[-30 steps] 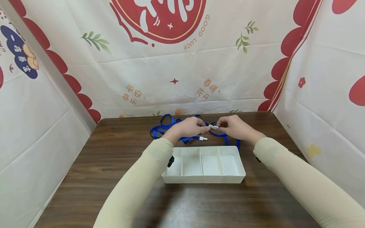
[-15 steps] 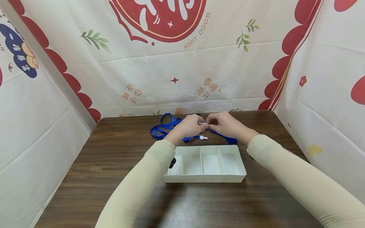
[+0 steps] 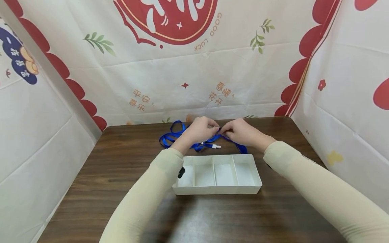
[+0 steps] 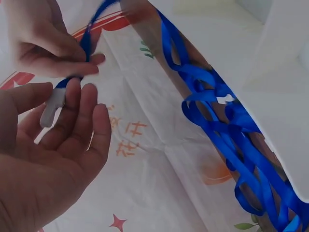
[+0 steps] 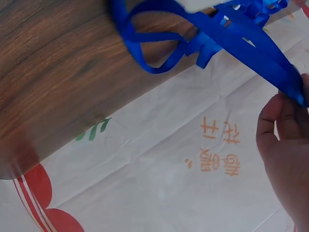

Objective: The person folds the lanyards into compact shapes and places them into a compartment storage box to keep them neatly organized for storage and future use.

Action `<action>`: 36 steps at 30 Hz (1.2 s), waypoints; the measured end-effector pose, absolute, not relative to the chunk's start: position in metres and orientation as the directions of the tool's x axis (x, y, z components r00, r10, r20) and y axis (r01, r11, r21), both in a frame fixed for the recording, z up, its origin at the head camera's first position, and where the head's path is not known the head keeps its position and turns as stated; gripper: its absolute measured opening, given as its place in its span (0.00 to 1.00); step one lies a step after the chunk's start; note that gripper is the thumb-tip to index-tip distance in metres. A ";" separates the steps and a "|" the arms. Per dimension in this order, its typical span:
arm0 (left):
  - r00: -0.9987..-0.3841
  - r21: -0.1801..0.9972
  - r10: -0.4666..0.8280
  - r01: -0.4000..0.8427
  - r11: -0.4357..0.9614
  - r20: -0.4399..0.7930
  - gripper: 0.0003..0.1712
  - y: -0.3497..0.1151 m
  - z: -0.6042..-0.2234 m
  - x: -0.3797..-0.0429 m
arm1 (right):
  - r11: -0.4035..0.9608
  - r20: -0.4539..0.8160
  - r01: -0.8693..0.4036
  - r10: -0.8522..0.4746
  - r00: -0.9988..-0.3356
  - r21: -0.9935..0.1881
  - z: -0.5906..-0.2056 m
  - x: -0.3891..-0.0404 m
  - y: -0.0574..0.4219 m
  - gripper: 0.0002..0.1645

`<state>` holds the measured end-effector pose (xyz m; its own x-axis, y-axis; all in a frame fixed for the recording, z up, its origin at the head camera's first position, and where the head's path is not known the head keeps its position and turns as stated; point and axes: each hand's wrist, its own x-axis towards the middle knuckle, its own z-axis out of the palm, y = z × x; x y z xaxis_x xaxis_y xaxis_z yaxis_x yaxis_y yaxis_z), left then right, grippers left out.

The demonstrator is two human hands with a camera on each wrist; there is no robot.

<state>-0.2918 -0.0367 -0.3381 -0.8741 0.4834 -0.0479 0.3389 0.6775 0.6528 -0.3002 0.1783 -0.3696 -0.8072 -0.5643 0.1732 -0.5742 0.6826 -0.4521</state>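
At the back of the table, my left hand [image 3: 199, 130] and right hand [image 3: 241, 131] come together over a blue lanyard. In the left wrist view, my left thumb and fingers pinch its white clip [image 4: 52, 107], the other fingers loosely bent beside it. Just above the clip, my right hand [image 4: 48, 46] pinches the blue strap [image 4: 87, 46]. From those right fingertips the doubled strap [image 5: 256, 60] hangs down toward the table in the right wrist view. More blue lanyards [image 3: 166, 139] lie tangled beneath and left of my hands, one white clip [image 3: 216, 146] showing.
A white tray [image 3: 217, 191] with several compartments stands in front of the lanyards, its left end partly behind my left sleeve. The brown wooden table [image 3: 121, 162] ends at a printed cloth backdrop [image 3: 182, 104]; cloth walls rise on both sides.
My right hand has moved left toward my left hand, drawing the strap's hanging end along. Its fingers have shifted from the white clip to the strap; the left hand keeps the clip.
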 end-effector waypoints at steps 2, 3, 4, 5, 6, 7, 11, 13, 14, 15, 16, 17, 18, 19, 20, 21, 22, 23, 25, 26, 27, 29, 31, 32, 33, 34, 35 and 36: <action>-0.888 0.678 0.460 0.322 0.661 -0.027 0.18 -0.037 -0.336 -0.289 | 0.714 0.163 -0.533 -0.521 -0.838 -0.454 -0.366 -0.303 0.182 0.16; -0.894 0.692 0.448 0.317 0.649 -0.010 0.18 -0.037 -0.335 -0.287 | 0.725 0.167 -0.515 -0.499 -0.850 -0.456 -0.364 -0.304 0.183 0.17; -0.901 0.703 0.434 0.317 0.636 0.013 0.18 -0.037 -0.334 -0.285 | 0.732 0.175 -0.498 -0.476 -0.862 -0.465 -0.362 -0.305 0.185 0.17; -0.907 0.717 0.420 0.318 0.620 0.039 0.18 -0.037 -0.334 -0.284 | 0.733 0.181 -0.476 -0.448 -0.875 -0.486 -0.360 -0.306 0.186 0.17; -0.912 0.728 0.404 0.320 0.606 0.065 0.17 -0.037 -0.333 -0.282 | 0.731 0.181 -0.448 -0.418 -0.890 -0.514 -0.357 -0.307 0.187 0.18; -0.916 0.740 0.391 0.324 0.589 0.090 0.17 -0.037 -0.333 -0.281 | 0.725 0.183 -0.427 -0.395 -0.900 -0.540 -0.354 -0.307 0.188 0.18; -0.930 0.772 0.330 0.326 0.546 0.159 0.15 -0.035 -0.333 -0.275 | 0.671 0.146 -0.316 -0.298 -0.943 -0.671 -0.343 -0.306 0.189 0.25; -0.938 0.788 0.302 0.313 0.530 0.170 0.13 -0.034 -0.333 -0.273 | 0.640 0.146 -0.291 -0.271 -0.952 -0.711 -0.337 -0.305 0.189 0.27; -0.942 0.799 0.290 0.303 0.519 0.169 0.13 -0.033 -0.333 -0.272 | 0.622 0.147 -0.280 -0.258 -0.955 -0.731 -0.333 -0.304 0.189 0.27; -0.946 0.809 0.280 0.292 0.510 0.165 0.13 -0.033 -0.334 -0.272 | 0.602 0.155 -0.282 -0.255 -0.954 -0.747 -0.330 -0.303 0.189 0.28; -0.949 0.820 0.274 0.279 0.500 0.156 0.13 -0.032 -0.334 -0.271 | 0.582 0.162 -0.281 -0.249 -0.955 -0.763 -0.326 -0.302 0.188 0.28; -0.952 0.830 0.270 0.266 0.490 0.146 0.14 -0.032 -0.334 -0.270 | 0.564 0.164 -0.278 -0.245 -0.956 -0.778 -0.322 -0.302 0.188 0.28; -0.953 0.839 0.271 0.257 0.480 0.136 0.14 -0.031 -0.334 -0.270 | 0.540 0.168 -0.275 -0.240 -0.956 -0.795 -0.319 -0.301 0.188 0.28; -0.953 0.847 0.275 0.249 0.470 0.127 0.14 -0.031 -0.335 -0.269 | 0.515 0.169 -0.272 -0.238 -0.957 -0.813 -0.316 -0.300 0.187 0.29; -0.952 0.853 0.280 0.245 0.461 0.123 0.14 -0.030 -0.335 -0.268 | 0.490 0.172 -0.270 -0.236 -0.957 -0.829 -0.313 -0.299 0.186 0.29; -0.951 0.858 0.286 0.244 0.452 0.120 0.14 -0.030 -0.336 -0.268 | 0.460 0.180 -0.271 -0.234 -0.956 -0.845 -0.311 -0.298 0.185 0.30; -0.948 0.863 0.294 0.245 0.441 0.119 0.13 -0.029 -0.337 -0.267 | 0.432 0.183 -0.266 -0.225 -0.957 -0.862 -0.308 -0.297 0.183 0.30; -0.946 0.869 0.302 0.247 0.429 0.119 0.12 -0.028 -0.337 -0.266 | 0.406 0.191 -0.266 -0.218 -0.957 -0.874 -0.307 -0.297 0.182 0.30; -0.940 0.881 0.319 0.252 0.402 0.123 0.10 -0.026 -0.338 -0.264 | 0.334 0.211 -0.272 -0.209 -0.955 -0.902 -0.305 -0.297 0.178 0.30; -0.937 0.885 0.326 0.253 0.391 0.124 0.09 -0.025 -0.338 -0.264 | 0.301 0.221 -0.275 -0.201 -0.954 -0.913 -0.304 -0.297 0.176 0.29; -0.935 0.887 0.330 0.255 0.385 0.126 0.08 -0.024 -0.338 -0.263 | 0.270 0.229 -0.276 -0.194 -0.954 -0.923 -0.303 -0.297 0.174 0.29; -0.933 0.890 0.336 0.257 0.378 0.127 0.07 -0.022 -0.338 -0.262 | 0.216 0.243 -0.280 -0.182 -0.953 -0.935 -0.301 -0.296 0.172 0.27; -0.933 0.888 0.336 0.257 0.381 0.127 0.06 -0.020 -0.338 -0.262 | 0.178 0.259 -0.289 -0.173 -0.950 -0.941 -0.299 -0.295 0.169 0.27; -0.934 0.886 0.334 0.258 0.385 0.126 0.06 -0.020 -0.337 -0.262 | 0.172 0.266 -0.293 -0.166 -0.950 -0.940 -0.298 -0.295 0.168 0.26; -0.934 0.883 0.334 0.261 0.390 0.129 0.06 -0.020 -0.338 -0.262 | 0.166 0.272 -0.298 -0.163 -0.948 -0.940 -0.297 -0.294 0.167 0.26; -0.934 0.880 0.334 0.263 0.396 0.129 0.06 -0.020 -0.338 -0.262 | 0.156 0.278 -0.302 -0.157 -0.948 -0.940 -0.296 -0.293 0.166 0.25; -0.933 0.876 0.335 0.265 0.402 0.128 0.06 -0.020 -0.339 -0.262 | 0.150 0.283 -0.305 -0.152 -0.947 -0.940 -0.294 -0.292 0.164 0.25; -0.932 0.872 0.338 0.268 0.409 0.129 0.06 -0.020 -0.339 -0.263 | 0.145 0.286 -0.307 -0.149 -0.947 -0.941 -0.293 -0.291 0.162 0.25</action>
